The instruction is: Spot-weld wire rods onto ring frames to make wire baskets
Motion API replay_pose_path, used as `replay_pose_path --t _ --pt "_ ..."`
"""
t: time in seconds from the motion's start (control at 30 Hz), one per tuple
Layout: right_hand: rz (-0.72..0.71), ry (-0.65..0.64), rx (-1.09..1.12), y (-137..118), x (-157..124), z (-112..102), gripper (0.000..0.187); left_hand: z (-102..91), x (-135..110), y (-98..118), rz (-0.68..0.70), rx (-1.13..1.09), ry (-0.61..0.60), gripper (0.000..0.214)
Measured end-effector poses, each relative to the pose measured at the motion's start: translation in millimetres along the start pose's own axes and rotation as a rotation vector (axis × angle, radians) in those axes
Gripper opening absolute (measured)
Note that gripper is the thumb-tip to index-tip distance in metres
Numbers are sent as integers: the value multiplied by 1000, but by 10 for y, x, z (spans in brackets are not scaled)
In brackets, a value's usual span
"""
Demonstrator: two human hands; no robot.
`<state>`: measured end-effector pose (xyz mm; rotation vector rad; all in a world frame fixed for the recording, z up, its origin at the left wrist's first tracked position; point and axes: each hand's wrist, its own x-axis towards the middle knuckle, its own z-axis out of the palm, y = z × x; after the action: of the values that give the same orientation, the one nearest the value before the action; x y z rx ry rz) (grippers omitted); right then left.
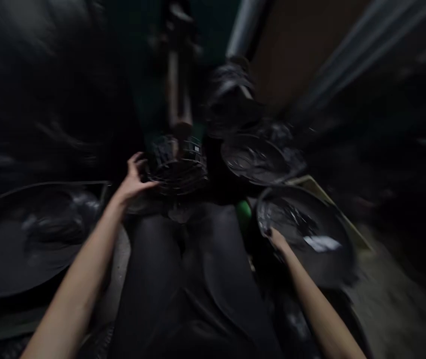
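Standing wide, the left grip [135, 178] is at the left edge of the wire frame [179, 187], beyond the knees [218, 229]; the right grip [278, 240] is at the basin [325, 267] rim, its closure unclear. Grey floor [396, 294] lies right; the room is dark.

Dim light over a greyish floor [396, 294] at lower right; perhaps a dark green wall [213, 25] ahead.
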<state>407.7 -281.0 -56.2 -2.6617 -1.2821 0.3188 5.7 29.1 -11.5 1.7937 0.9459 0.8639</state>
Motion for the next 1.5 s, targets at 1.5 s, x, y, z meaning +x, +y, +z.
replay_pose_path --t 1.5 --pt "441 44 271 748 420 0 19 19 193 -181 -72 -135 113 126"
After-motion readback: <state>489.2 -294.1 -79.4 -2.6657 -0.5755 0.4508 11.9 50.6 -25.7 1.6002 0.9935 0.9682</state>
